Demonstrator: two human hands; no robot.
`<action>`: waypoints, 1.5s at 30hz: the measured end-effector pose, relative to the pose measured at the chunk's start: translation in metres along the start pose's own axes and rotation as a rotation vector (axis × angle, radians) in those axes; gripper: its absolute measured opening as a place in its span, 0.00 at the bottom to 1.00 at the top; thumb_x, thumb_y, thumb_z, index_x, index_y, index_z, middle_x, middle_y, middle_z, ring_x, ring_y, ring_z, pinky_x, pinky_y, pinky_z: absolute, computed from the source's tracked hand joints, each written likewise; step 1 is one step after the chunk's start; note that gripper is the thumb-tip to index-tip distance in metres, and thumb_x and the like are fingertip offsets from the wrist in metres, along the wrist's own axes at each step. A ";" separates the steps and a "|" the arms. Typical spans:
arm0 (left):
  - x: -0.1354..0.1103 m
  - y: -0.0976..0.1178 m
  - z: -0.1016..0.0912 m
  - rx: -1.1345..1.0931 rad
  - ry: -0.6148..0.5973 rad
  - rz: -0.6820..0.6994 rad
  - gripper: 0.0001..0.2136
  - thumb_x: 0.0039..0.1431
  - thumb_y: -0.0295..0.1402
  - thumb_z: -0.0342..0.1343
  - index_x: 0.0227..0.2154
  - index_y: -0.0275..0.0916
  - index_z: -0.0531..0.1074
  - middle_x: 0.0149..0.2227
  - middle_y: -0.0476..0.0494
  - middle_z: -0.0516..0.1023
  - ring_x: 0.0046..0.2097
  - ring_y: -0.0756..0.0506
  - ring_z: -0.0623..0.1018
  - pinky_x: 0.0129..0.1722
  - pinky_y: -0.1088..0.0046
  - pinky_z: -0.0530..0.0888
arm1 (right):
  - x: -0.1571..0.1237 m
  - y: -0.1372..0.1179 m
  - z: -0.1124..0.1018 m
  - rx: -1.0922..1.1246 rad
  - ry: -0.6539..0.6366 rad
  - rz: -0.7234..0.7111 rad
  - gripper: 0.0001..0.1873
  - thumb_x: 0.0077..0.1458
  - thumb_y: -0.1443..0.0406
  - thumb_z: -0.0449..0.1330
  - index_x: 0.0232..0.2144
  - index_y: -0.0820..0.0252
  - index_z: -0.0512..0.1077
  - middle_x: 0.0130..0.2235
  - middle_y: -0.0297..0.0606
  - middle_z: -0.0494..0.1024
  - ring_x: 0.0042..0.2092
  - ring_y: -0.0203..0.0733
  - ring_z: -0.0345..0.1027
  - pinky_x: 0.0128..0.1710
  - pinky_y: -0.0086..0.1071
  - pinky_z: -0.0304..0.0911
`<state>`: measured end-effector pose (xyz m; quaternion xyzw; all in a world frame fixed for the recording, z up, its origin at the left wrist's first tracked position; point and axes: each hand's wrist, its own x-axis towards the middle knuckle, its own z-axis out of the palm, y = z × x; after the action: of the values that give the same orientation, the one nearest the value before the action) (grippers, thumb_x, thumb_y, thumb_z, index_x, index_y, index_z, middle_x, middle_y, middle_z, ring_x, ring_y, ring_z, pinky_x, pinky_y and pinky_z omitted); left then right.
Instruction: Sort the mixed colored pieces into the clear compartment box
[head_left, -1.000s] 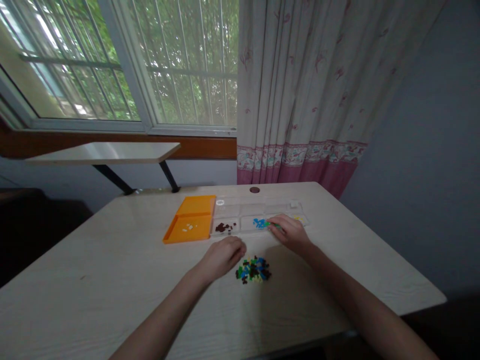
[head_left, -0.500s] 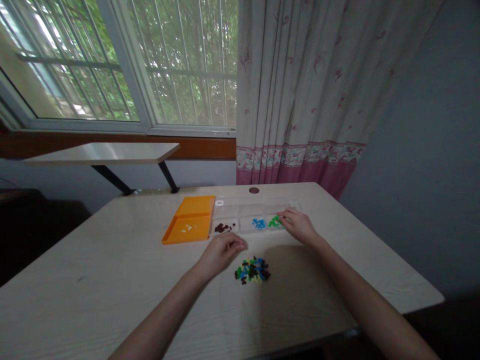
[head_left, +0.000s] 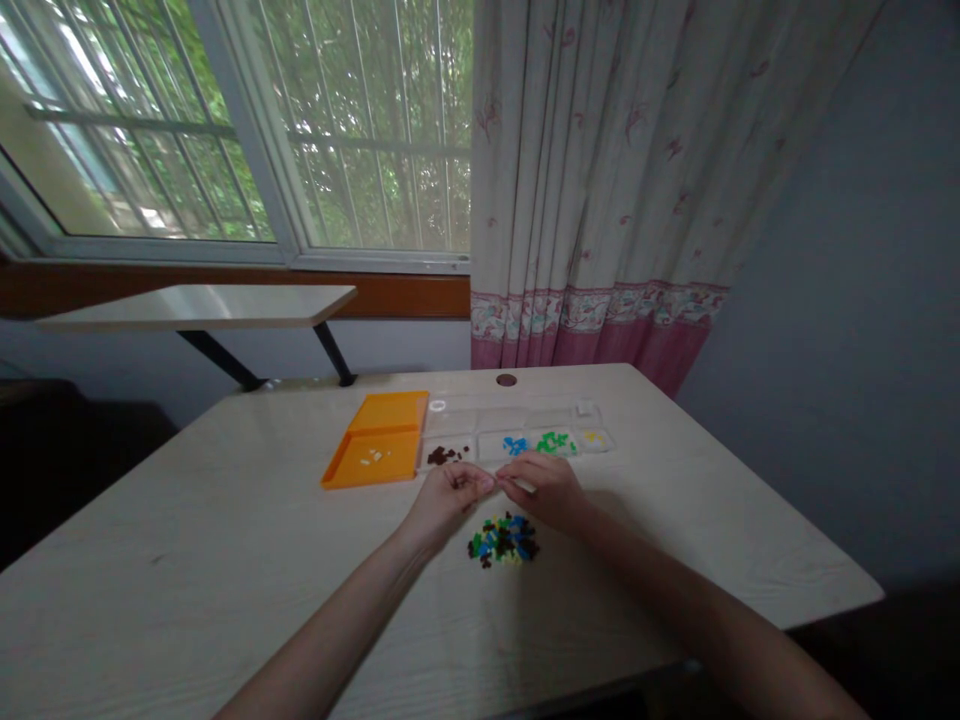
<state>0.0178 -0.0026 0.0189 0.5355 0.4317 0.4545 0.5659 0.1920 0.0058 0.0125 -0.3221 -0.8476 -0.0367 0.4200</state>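
Observation:
My left hand and my right hand meet fingertip to fingertip just above a small pile of mixed coloured pieces on the table. Both hands are curled in a pinch; what they hold is too small to make out. Behind them lies a clear compartment tray with brown pieces, blue pieces, green pieces and yellow pieces in separate cells.
An orange lid or tray with a few white bits lies left of the clear tray. The pale wooden table has a cable hole at the back. A window, a narrow shelf and a curtain stand behind.
My right hand drew back from the green and yellow cells of the clear tray to meet my left hand above the pile. The left hand turned slightly upward.

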 end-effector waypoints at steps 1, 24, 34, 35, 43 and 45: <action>0.000 0.001 0.001 -0.025 0.012 -0.015 0.20 0.33 0.46 0.65 0.20 0.32 0.72 0.15 0.52 0.67 0.17 0.57 0.58 0.17 0.81 0.53 | 0.000 -0.001 0.001 -0.005 -0.007 0.001 0.06 0.53 0.64 0.57 0.29 0.56 0.73 0.29 0.34 0.76 0.30 0.32 0.69 0.32 0.24 0.62; -0.001 -0.006 -0.025 0.811 -0.229 0.208 0.08 0.50 0.34 0.53 0.25 0.36 0.74 0.24 0.48 0.74 0.27 0.50 0.70 0.26 0.78 0.63 | -0.004 0.019 -0.011 0.058 0.175 0.042 0.06 0.54 0.66 0.55 0.30 0.56 0.72 0.28 0.35 0.76 0.31 0.34 0.69 0.32 0.26 0.65; 0.003 -0.012 -0.027 0.965 -0.276 0.174 0.07 0.49 0.36 0.54 0.24 0.38 0.73 0.23 0.50 0.71 0.25 0.51 0.68 0.23 0.80 0.60 | -0.003 0.019 -0.012 0.072 0.207 0.041 0.06 0.54 0.67 0.56 0.31 0.57 0.73 0.29 0.36 0.76 0.31 0.34 0.69 0.32 0.27 0.66; 0.003 -0.012 -0.028 0.958 -0.281 0.183 0.08 0.50 0.35 0.52 0.24 0.38 0.73 0.22 0.50 0.71 0.25 0.51 0.68 0.24 0.80 0.60 | -0.003 0.018 -0.012 0.074 0.210 0.042 0.06 0.54 0.67 0.56 0.32 0.57 0.73 0.29 0.36 0.76 0.31 0.34 0.69 0.32 0.27 0.66; 0.001 -0.009 -0.034 0.934 -0.342 0.285 0.07 0.50 0.31 0.51 0.27 0.36 0.74 0.25 0.47 0.72 0.27 0.50 0.69 0.28 0.79 0.64 | -0.004 0.017 -0.012 0.086 0.216 0.050 0.06 0.54 0.67 0.56 0.32 0.56 0.74 0.29 0.36 0.75 0.31 0.34 0.69 0.32 0.27 0.66; 0.000 -0.008 -0.033 0.975 -0.337 0.305 0.07 0.50 0.31 0.52 0.28 0.37 0.74 0.26 0.47 0.72 0.28 0.50 0.70 0.30 0.78 0.65 | -0.004 0.017 -0.012 0.077 0.217 0.047 0.07 0.55 0.66 0.55 0.32 0.56 0.74 0.29 0.36 0.75 0.31 0.34 0.69 0.32 0.26 0.65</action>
<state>-0.0143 0.0042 0.0095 0.8583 0.4134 0.1860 0.2406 0.2115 0.0129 0.0135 -0.3198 -0.7902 -0.0290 0.5220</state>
